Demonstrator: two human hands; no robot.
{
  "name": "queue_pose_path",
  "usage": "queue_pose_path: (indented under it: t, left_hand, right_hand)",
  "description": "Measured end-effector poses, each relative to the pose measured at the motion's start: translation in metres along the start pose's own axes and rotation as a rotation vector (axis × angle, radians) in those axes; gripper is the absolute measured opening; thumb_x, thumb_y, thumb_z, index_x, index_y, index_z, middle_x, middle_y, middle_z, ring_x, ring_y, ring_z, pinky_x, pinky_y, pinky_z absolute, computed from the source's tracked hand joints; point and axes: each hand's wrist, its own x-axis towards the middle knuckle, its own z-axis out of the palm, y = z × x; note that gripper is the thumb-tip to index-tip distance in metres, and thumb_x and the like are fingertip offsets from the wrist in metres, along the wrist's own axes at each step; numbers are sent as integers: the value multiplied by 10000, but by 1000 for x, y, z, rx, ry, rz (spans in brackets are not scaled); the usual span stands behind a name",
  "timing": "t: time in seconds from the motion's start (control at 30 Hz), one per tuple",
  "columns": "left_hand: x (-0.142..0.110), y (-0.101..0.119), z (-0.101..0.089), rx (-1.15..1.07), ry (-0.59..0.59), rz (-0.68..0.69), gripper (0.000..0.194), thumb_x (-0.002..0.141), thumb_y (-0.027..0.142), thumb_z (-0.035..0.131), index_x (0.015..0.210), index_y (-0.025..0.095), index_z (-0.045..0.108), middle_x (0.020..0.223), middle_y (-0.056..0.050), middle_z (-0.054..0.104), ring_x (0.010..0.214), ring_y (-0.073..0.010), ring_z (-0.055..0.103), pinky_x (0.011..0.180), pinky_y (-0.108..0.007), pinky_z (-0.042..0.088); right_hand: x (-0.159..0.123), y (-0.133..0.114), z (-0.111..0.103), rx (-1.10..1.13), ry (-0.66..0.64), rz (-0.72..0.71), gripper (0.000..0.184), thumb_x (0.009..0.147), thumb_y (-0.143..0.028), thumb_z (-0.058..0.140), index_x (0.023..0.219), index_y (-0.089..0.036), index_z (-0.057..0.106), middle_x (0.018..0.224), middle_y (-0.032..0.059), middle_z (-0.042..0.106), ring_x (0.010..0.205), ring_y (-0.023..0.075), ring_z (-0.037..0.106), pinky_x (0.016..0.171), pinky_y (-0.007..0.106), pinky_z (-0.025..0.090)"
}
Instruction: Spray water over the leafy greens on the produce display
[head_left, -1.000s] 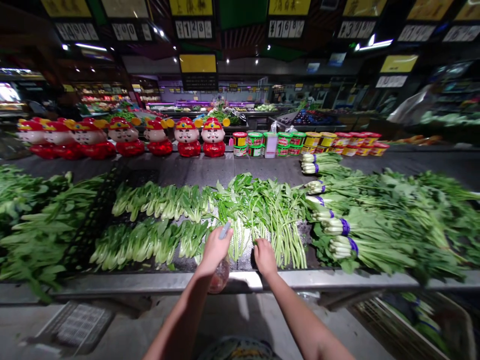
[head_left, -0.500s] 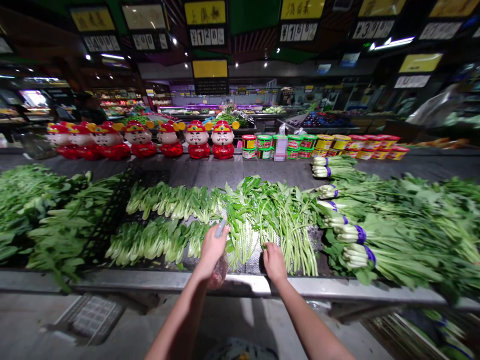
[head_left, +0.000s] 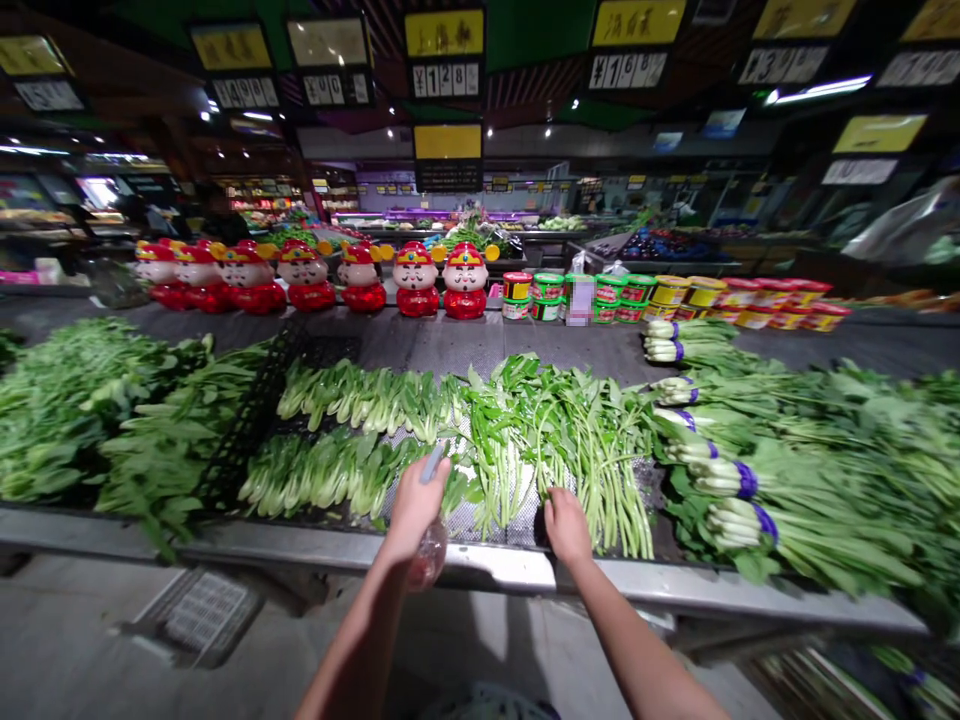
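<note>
My left hand (head_left: 420,503) is closed round what looks like a spray bottle, with a grey nozzle (head_left: 432,463) above the thumb and a clear, rounded body (head_left: 429,558) below the palm. It hovers at the front of the bok choy (head_left: 322,475), which lies in two rows. My right hand (head_left: 568,527) is low by the stalks of the leafy greens (head_left: 596,450), fingers curled together. Whether a stalk or a leaf is between its fingertips is hidden. Bare perforated metal (head_left: 517,490) shows between the hands.
Purple-banded bunches of greens (head_left: 739,480) lie to the right, loose leafy greens (head_left: 82,410) to the left beyond a black mesh divider (head_left: 244,420). Red figurine jars (head_left: 465,285) and stacked tubs (head_left: 667,292) line the back ledge. A metal rail (head_left: 495,567) runs along the front.
The view has turned slightly left. My left hand with the bottle has shifted a little left along the bok choy. My right hand stays by the same stalks.
</note>
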Motion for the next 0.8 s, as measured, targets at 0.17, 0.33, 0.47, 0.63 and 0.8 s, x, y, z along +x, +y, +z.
queue_pose_path:
  t: [0.17,0.33,0.47,0.63,0.8]
  left_hand:
    - [-5,-16,-17,17,10,-41,330,830,428,474,709,158,622,599,14,540,560,-123,473,537,-224,329]
    - [-11,-18,-32,-44,20,26,378,831,450,482,959,149,673,719,-13,617,669,-154,548,643,-250,407]
    - [-18,-24,-38,-81,-36,18,425,835,472,478,1030,144,665,762,-30,630,709,-172,566,669,-269,427]
    - [-28,-50,-33,-78,-136,-91,416,822,458,497,995,131,687,707,-33,628,639,-159,554,582,-250,413]
    - [-40,-76,-23,-60,-108,-74,350,796,411,528,915,130,701,619,-14,587,598,-146,533,551,-240,406]
  right_hand:
    - [5,-7,2,7,14,-33,364,891,-250,326,1117,-168,599,1103,101,608,1047,211,536,952,311,363]
    - [7,-43,6,63,15,-79,357,892,-241,330,1135,-178,584,1115,91,605,1061,197,525,951,298,362]
    - [4,-77,13,98,-15,-98,358,895,-236,330,1150,-169,573,1119,95,601,1068,199,520,959,299,358]
    - [-2,-99,28,88,-72,-65,366,895,-220,324,1168,-188,565,1159,88,585,1095,197,507,965,302,351]
    - [-8,-99,39,17,-104,-18,363,899,-231,327,1174,-189,561,1173,95,576,1093,206,499,950,309,344]
